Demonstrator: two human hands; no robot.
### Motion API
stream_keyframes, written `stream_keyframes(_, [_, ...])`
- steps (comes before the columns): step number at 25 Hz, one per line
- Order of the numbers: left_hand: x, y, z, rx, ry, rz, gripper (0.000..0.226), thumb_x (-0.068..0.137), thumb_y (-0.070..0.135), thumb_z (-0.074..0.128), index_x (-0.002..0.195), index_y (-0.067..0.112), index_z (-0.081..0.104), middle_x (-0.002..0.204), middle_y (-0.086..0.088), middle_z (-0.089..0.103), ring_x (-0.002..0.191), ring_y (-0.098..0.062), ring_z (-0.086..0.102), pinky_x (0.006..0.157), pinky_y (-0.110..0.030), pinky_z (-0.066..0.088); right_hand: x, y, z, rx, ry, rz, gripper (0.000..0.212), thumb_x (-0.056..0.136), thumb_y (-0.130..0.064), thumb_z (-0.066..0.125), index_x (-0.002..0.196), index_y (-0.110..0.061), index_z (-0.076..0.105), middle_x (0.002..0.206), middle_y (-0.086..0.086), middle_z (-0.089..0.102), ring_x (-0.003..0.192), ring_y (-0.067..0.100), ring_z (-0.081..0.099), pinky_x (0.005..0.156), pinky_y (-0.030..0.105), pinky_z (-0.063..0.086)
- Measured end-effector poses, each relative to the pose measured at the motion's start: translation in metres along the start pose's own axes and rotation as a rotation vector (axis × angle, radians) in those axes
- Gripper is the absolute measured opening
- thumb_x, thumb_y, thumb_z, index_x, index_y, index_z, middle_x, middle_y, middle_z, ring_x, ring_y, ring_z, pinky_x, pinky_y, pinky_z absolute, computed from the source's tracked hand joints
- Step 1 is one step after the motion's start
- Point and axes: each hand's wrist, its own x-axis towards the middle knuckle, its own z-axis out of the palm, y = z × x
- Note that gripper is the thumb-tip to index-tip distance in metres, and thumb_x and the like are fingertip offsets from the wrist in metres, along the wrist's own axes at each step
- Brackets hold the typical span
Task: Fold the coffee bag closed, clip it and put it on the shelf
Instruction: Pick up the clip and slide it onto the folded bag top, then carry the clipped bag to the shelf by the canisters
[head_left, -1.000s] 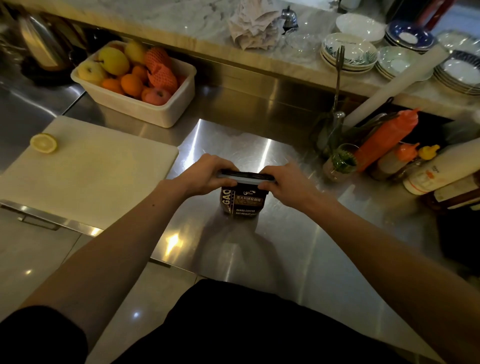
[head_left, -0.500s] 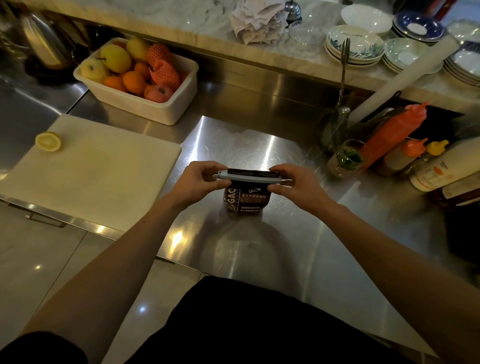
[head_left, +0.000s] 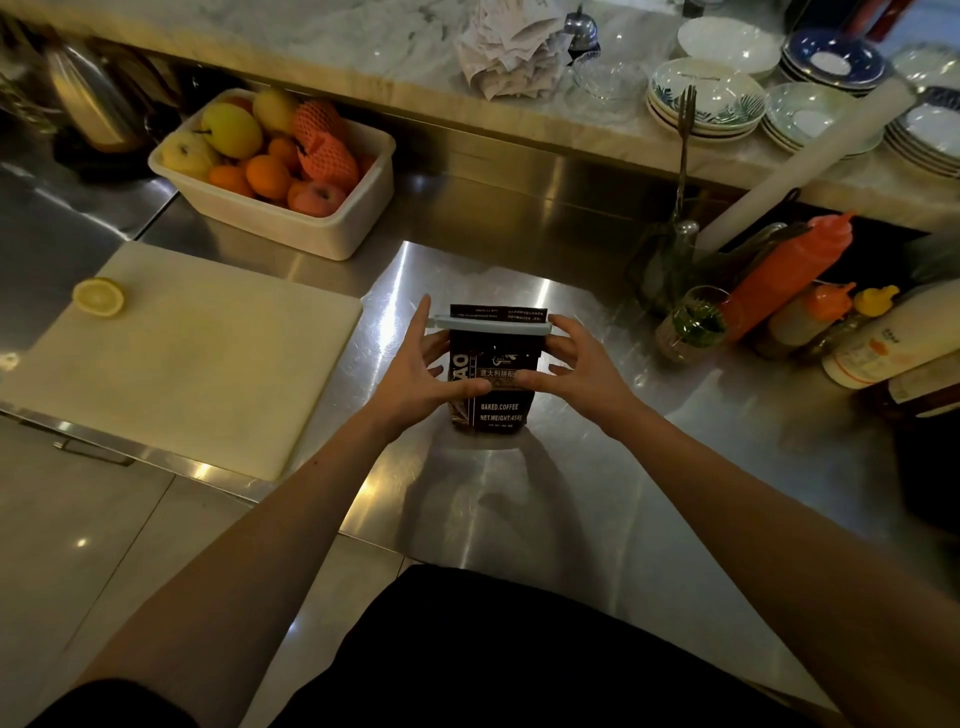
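A dark brown coffee bag (head_left: 497, 410) stands upright on the steel counter (head_left: 571, 493) in the middle. A pale blue-grey clip (head_left: 493, 325) runs across its folded top, with a strip of the bag sticking up behind it. My left hand (head_left: 421, 369) cups the bag's left side, thumb across the front. My right hand (head_left: 576, 364) cups the right side, thumb meeting the left one. Fingers of both are spread around the bag.
A white cutting board (head_left: 197, 358) with a lemon half (head_left: 98, 297) lies to the left. A fruit tub (head_left: 280, 171) sits behind it. Sauce bottles (head_left: 789, 275) and a glass jar (head_left: 691, 325) stand to the right. Stacked plates (head_left: 706, 98) fill the marble ledge behind.
Both hands have dropped from the clip's ends at the bag's top to the bag's sides. The clip now sits shut across the folded top, and the bag front shows.
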Motion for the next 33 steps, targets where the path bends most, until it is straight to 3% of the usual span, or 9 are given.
stream_keyframes(4, [0.006,-0.001,0.002,-0.016,-0.002,-0.015,0.125,0.066,0.029,0.086,0.150,0.037,-0.006,0.155,-0.006,0.036,0.141,-0.018,0.037,0.115,-0.052,0.031,0.004,-0.002,0.003,0.054,0.009,0.018,0.081,0.070,-0.030,0.082,0.138,-0.022,0.038,0.141,0.004,0.053,0.131,0.020,0.047,0.108,0.048,0.040])
stream_keyframes(8, [0.007,-0.003,0.002,-0.001,0.024,-0.024,0.118,0.069,0.032,0.084,0.152,0.033,-0.001,0.152,-0.008,0.041,0.138,-0.019,0.042,0.111,-0.046,0.038,0.007,-0.001,0.002,0.005,0.036,0.004,0.070,0.073,-0.027,0.080,0.134,-0.020,0.045,0.134,0.003,0.058,0.124,0.017,0.054,0.102,0.041,0.046])
stream_keyframes(11, [0.009,-0.011,0.004,0.038,0.183,0.019,0.085,0.078,0.021,0.079,0.146,0.026,0.030,0.129,-0.012,0.063,0.117,-0.017,0.061,0.100,-0.041,0.051,0.007,0.002,0.006,-0.084,0.165,-0.071,0.040,0.080,-0.020,0.075,0.117,-0.013,0.061,0.113,0.002,0.069,0.103,0.013,0.066,0.095,0.040,0.053])
stream_keyframes(14, [0.009,-0.017,0.003,0.044,0.272,0.067,0.037,0.079,0.011,0.076,0.114,0.014,0.065,0.103,-0.007,0.073,0.099,-0.016,0.069,0.092,-0.045,0.056,0.002,0.003,0.012,-0.114,0.241,-0.084,0.021,0.081,-0.014,0.073,0.101,-0.012,0.068,0.100,0.003,0.072,0.094,0.015,0.068,0.090,0.043,0.056])
stream_keyframes(20, [-0.021,-0.014,-0.007,-0.149,0.332,0.094,0.025,0.078,0.006,0.076,0.101,0.014,0.070,0.098,-0.004,0.075,0.096,-0.014,0.071,0.085,-0.029,0.057,-0.019,-0.023,0.029,-0.041,0.257,-0.113,0.021,0.079,-0.009,0.075,0.098,-0.017,0.069,0.097,0.000,0.073,0.093,0.014,0.070,0.086,0.038,0.058])
stream_keyframes(24, [-0.060,0.001,-0.012,-0.266,0.449,0.133,0.030,0.080,-0.001,0.073,0.095,0.025,0.069,0.095,-0.001,0.075,0.094,-0.011,0.071,0.077,-0.018,0.055,-0.032,-0.047,0.041,0.031,0.174,-0.191,0.027,0.080,-0.009,0.073,0.105,-0.014,0.067,0.100,-0.004,0.072,0.094,0.010,0.070,0.086,0.029,0.058])
stream_keyframes(28, [-0.115,0.011,-0.008,-0.341,0.676,0.157,0.028,0.080,-0.005,0.070,0.097,0.017,0.069,0.095,-0.005,0.074,0.092,-0.012,0.072,0.078,-0.021,0.056,-0.043,-0.069,0.060,0.052,-0.007,-0.300,0.027,0.081,-0.009,0.072,0.105,-0.017,0.065,0.099,-0.009,0.070,0.093,0.002,0.068,0.078,0.015,0.054])
stream_keyframes(33, [-0.220,-0.002,-0.002,-0.353,1.040,0.137,0.026,0.083,-0.005,0.067,0.108,0.002,0.067,0.099,-0.012,0.074,0.095,-0.019,0.072,0.084,-0.029,0.058,-0.077,-0.085,0.116,0.041,-0.365,-0.427,0.027,0.081,-0.009,0.072,0.107,-0.017,0.065,0.101,-0.003,0.071,0.096,0.010,0.068,0.083,0.022,0.056])
